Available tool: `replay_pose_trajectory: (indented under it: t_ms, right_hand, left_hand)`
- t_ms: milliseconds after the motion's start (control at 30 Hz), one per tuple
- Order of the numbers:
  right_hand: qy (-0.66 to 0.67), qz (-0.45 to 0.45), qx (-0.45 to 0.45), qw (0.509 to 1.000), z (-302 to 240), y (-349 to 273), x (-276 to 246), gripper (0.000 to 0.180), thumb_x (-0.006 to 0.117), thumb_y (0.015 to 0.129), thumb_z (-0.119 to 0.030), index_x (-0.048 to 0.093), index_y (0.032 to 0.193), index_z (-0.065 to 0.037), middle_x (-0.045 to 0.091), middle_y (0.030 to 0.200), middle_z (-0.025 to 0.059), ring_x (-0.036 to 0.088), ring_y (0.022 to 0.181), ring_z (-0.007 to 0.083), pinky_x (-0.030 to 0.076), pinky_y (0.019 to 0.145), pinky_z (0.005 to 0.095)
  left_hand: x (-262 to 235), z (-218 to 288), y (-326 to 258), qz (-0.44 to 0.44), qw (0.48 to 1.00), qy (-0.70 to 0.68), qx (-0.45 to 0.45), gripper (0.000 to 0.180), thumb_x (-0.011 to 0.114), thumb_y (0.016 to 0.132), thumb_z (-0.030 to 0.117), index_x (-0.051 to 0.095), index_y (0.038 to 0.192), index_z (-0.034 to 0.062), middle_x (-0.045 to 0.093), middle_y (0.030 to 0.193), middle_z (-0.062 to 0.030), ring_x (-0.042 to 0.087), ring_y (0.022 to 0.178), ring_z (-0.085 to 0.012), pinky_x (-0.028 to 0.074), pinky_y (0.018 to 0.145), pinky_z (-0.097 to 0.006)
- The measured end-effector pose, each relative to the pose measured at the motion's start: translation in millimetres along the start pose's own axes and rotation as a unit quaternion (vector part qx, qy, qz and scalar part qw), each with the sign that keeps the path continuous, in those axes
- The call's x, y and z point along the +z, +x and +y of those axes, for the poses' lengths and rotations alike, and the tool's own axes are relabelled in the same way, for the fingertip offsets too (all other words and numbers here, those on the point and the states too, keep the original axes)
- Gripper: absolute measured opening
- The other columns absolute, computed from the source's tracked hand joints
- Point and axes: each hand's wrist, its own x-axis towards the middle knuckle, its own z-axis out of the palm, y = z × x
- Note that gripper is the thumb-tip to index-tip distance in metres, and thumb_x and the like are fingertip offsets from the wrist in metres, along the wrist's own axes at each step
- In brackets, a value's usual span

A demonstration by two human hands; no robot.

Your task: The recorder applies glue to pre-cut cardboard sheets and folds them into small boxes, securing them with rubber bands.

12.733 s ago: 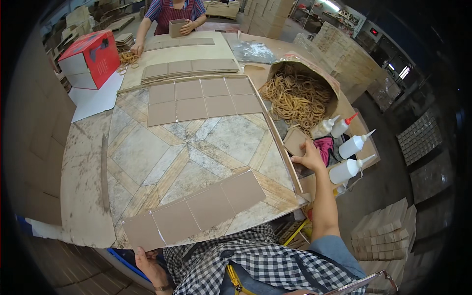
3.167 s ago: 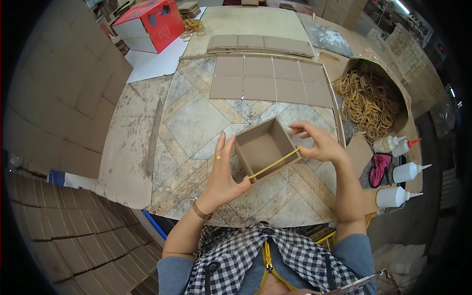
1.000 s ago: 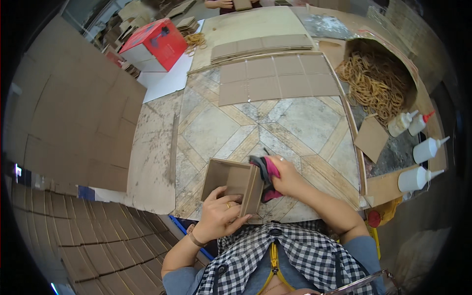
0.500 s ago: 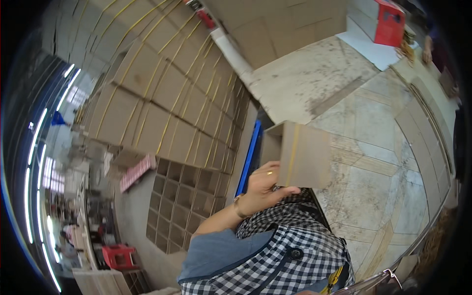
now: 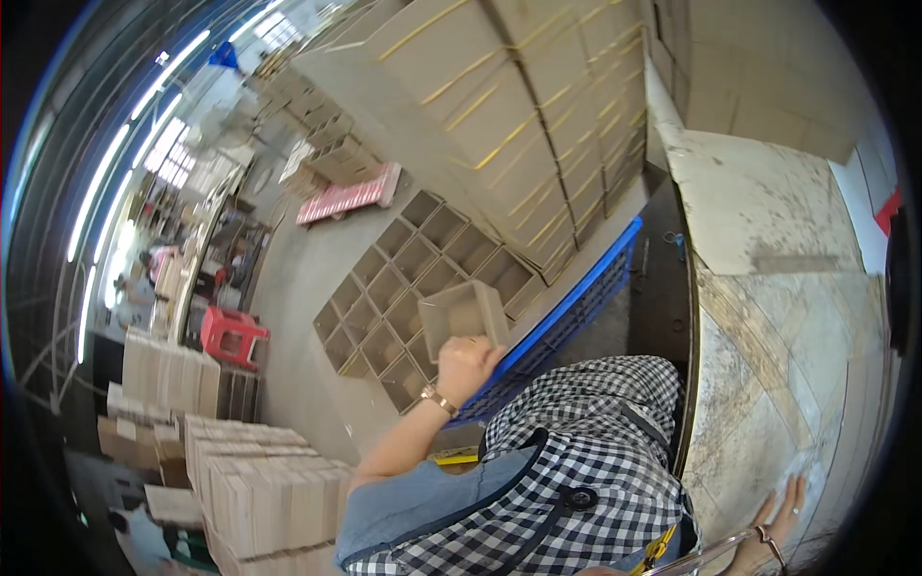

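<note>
L hand (image 5: 467, 368) is gripping an open brown box (image 5: 456, 317) at its near wall; grip narrow, closing on board edge, prob. since a thin wall is giving an easy one-handed hold. Box is hovering over a grid of similar boxes (image 5: 386, 283), L side, low; touching or not, can't tell. Grid boxes are standing wall to wall on floor (image 5: 293, 288), mouths up, prob. propping each other & saving space.

R hand (image 5: 776, 523) is resting on counter (image 5: 735, 384), fingers spread, grip wide, nothing seen in it; prob. bracing a lean to L. Specs frame (image 5: 706, 553) is hiding part.

Blue lattice panel (image 5: 576, 302) is standing betw. counter & grid. Box stack (image 5: 543, 101) is rising beyond; yellow bands (image 5: 501, 152) are presumably keeping boxes together.
</note>
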Motion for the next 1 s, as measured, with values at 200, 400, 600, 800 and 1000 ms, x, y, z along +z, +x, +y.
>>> replay_pose_trajectory:
  t_ms: [200,400,600,800,1000]
  right_hand:
    - [0.071,-0.125,-0.318,0.937,-160.1,67.9,28.0,0.037,0.066,0.076,-0.01,0.06,0.112,-0.002,0.054,0.124,0.0211,0.046,0.122,0.0401,0.032,0.106,0.0526]
    - [0.058,-0.241,-0.42,0.873,-204.6,105.5,100.9,0.037,0.068,0.072,-0.01,0.062,0.107,-0.001,0.061,0.114,0.0184,0.052,0.116,0.037,0.031,0.107,0.0497]
    - [0.036,-0.242,-0.424,0.872,-203.2,99.4,107.2,0.034,0.068,0.07,-0.009,0.063,0.102,0.0,0.064,0.105,0.0157,0.056,0.105,0.0346,0.032,0.105,0.0501]
    - [0.024,-0.226,-0.426,0.876,-203.9,99.3,109.5,0.032,0.068,0.069,-0.009,0.063,0.1,0.0,0.065,0.102,0.0156,0.057,0.104,0.0345,0.032,0.105,0.0498]
    - [0.017,-0.206,-0.411,0.888,-208.0,96.5,109.9,0.031,0.068,0.07,-0.01,0.064,0.099,-0.001,0.065,0.099,0.0146,0.057,0.102,0.0335,0.033,0.105,0.0479]
  left_hand:
    - [-12.1,-127.5,-46.3,0.044,0.909,0.22,-0.351,0.029,0.067,0.079,0.035,0.064,0.071,0.0081,0.063,0.072,-0.0144,0.06,0.077,-0.0324,0.043,0.072,-0.045]
    - [-50.9,-209.0,-189.0,-0.033,0.794,0.253,-0.551,0.028,0.067,0.077,0.034,0.07,0.086,0.0077,0.068,0.095,-0.0139,0.052,0.107,-0.031,0.031,0.099,-0.047]
    - [-6.2,-207.4,-238.4,-0.082,0.766,0.179,-0.612,0.03,0.066,0.078,0.037,0.071,0.093,0.0108,0.063,0.115,-0.0058,0.039,0.125,-0.0335,0.017,0.109,-0.056]
    - [43.7,-221.1,-226.8,-0.139,0.764,0.119,-0.618,0.027,0.063,0.08,0.025,0.068,0.106,0.0159,0.055,0.13,-0.0023,0.034,0.132,-0.0344,0.017,0.108,-0.06]
    - [62.2,-262.6,-262.4,-0.134,0.817,0.116,-0.549,0.027,0.058,0.081,0.012,0.065,0.106,0.018,0.052,0.134,-0.0038,0.039,0.131,-0.0265,0.026,0.104,-0.057]
